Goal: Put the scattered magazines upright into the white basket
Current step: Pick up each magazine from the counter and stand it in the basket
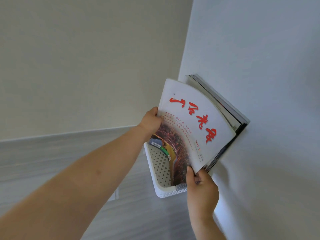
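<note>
Magazine in hand: your front magazine [195, 122] has a white cover with large red brush characters and a reddish-brown picture across its lower part. You hold it between both hands. The cover bows outward toward you, and its lower end dips inside the white basket.
Left hand: your left hand [152, 122] grips the magazine's far side edge. The thumb is curled over onto the cover and the other fingers are hidden behind it.
Right hand: your right hand [201, 184] pinches the magazine's near corner, thumb on the cover side and fingers curled in behind. You cannot tell whether it also holds any of the sheets behind.
White basket: the white basket [161, 163] has perforated walls and a rounded rim. It sits on the floor right beside the white wall, and its near rim shows just beside your right hand.
Other magazines: a stack of other magazines [223, 104] stands behind the front one, between it and the white wall. Their page edges and dark spines fan out past its top and side. Their lower ends are hidden, so you cannot tell how they sit in the basket.
Floor: the floor [131, 219] is grey with a wood grain and runs under the basket.
Walls: the white wall [259, 84] fills the right of the view. A cream wall [69, 58] fills the left and meets the floor along a pale strip.
</note>
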Action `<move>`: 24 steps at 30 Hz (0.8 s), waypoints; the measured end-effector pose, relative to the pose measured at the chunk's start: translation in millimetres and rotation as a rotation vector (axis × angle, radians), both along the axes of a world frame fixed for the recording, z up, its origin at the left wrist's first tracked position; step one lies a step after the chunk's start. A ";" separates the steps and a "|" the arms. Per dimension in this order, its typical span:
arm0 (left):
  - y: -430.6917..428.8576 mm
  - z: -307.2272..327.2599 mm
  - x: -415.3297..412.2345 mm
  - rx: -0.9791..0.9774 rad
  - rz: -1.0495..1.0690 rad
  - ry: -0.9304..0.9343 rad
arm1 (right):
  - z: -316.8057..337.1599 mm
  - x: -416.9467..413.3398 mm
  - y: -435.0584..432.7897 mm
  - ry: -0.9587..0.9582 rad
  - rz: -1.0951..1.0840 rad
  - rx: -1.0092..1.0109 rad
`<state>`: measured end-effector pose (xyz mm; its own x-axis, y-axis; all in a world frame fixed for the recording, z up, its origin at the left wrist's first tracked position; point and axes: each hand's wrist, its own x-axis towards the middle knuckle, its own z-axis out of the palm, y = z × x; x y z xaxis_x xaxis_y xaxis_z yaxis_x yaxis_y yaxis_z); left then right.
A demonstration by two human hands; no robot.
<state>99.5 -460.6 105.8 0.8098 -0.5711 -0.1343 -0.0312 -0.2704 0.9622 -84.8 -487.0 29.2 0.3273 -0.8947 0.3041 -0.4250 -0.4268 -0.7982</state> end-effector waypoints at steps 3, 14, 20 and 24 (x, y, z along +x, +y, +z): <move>-5.5 -5.9 -3.7 0.003 0.016 -0.014 | 2.0 2.4 1.0 0.021 -0.041 -0.037; -27.9 -16.6 -46.1 -0.113 -0.210 0.039 | -5.1 -10.8 -12.5 -0.005 -0.079 0.051; -15.0 -9.3 -45.8 -0.089 -0.149 0.031 | -3.7 -18.7 -6.9 0.030 0.000 0.055; 15.1 -5.5 -48.8 -0.082 -0.044 0.009 | 5.2 -24.6 2.3 0.018 0.023 0.040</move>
